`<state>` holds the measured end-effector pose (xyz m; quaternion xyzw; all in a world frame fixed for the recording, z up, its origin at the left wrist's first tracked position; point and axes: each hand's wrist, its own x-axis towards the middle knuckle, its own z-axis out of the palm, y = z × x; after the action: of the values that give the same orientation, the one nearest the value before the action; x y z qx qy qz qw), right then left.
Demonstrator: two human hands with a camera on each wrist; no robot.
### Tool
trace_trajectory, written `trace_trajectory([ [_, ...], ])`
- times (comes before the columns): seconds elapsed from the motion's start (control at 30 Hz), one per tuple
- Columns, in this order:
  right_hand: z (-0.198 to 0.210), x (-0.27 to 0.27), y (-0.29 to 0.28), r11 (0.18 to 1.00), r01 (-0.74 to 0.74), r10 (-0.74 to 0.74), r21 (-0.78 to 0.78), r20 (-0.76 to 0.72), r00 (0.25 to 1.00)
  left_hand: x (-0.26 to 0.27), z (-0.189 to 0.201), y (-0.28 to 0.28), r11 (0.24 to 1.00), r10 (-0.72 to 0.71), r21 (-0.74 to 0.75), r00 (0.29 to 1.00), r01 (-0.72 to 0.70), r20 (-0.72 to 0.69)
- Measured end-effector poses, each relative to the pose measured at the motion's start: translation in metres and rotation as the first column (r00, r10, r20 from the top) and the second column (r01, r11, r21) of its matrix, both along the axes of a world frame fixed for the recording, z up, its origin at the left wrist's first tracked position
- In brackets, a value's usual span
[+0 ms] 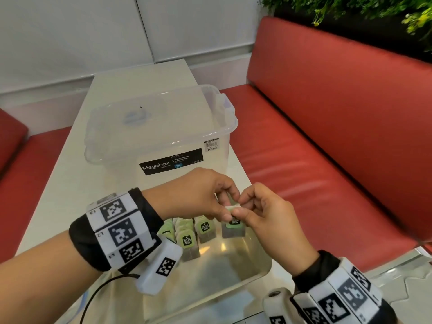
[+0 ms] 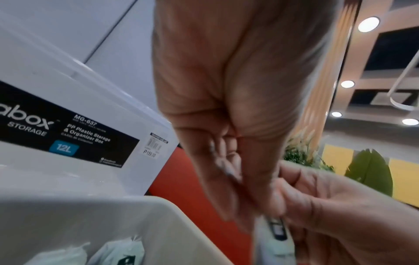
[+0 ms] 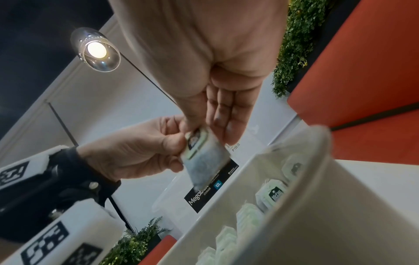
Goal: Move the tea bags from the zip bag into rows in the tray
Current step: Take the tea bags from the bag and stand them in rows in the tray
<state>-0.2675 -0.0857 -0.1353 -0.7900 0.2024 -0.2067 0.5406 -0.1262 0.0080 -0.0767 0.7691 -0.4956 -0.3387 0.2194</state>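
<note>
Both hands meet over the far right part of the clear tray (image 1: 257, 274) and hold one tea bag (image 1: 233, 228) between them. My left hand (image 1: 228, 210) pinches its green-labelled top from the left, and my right hand (image 1: 240, 206) pinches the same top edge from the right. In the right wrist view the tea bag (image 3: 206, 157) hangs from my right hand (image 3: 204, 125), with the left hand (image 3: 140, 152) gripping its label. Rows of tea bags (image 1: 187, 239) stand upright in the tray. I cannot make out the zip bag.
A clear lidded Megabox storage box (image 1: 163, 127) stands just behind the tray on the pale table (image 1: 70, 183). A red bench (image 1: 327, 136) runs along the right, with plants (image 1: 374, 8) above its backrest. The tray's near half (image 1: 222, 265) holds no bags.
</note>
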Motion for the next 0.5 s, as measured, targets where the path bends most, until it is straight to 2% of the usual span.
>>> trace_trajectory([
  [0.1, -0.003, -0.006, 0.002, 0.998, 0.010, -0.014, -0.070, -0.047, 0.999, 0.012, -0.001, 0.001, 1.000, -0.003, 0.004, 0.977, 0.002, 0.214],
  [0.17, -0.008, -0.013, 0.004, 0.995, 0.038, -0.043, -0.092, -0.053, 0.998, 0.020, -0.006, 0.001, 1.000, -0.002, 0.026, 0.931, -0.007, 0.366],
  [0.27, -0.019, -0.023, 0.011, 0.993, 0.023, -0.030, -0.112, -0.062, 0.998, 0.023, -0.019, -0.003, 0.997, -0.012, 0.072, 0.858, -0.029, 0.514],
  [0.33, -0.027, -0.029, 0.016, 0.986, -0.019, 0.007, -0.166, -0.072, 0.997, 0.022, -0.027, -0.008, 0.994, -0.010, 0.097, 0.823, -0.054, 0.568],
  [0.5, -0.034, -0.032, 0.024, 0.962, -0.086, 0.062, -0.260, -0.100, 0.993, 0.015, -0.048, -0.026, 0.984, -0.037, 0.159, 0.792, -0.076, 0.609],
])
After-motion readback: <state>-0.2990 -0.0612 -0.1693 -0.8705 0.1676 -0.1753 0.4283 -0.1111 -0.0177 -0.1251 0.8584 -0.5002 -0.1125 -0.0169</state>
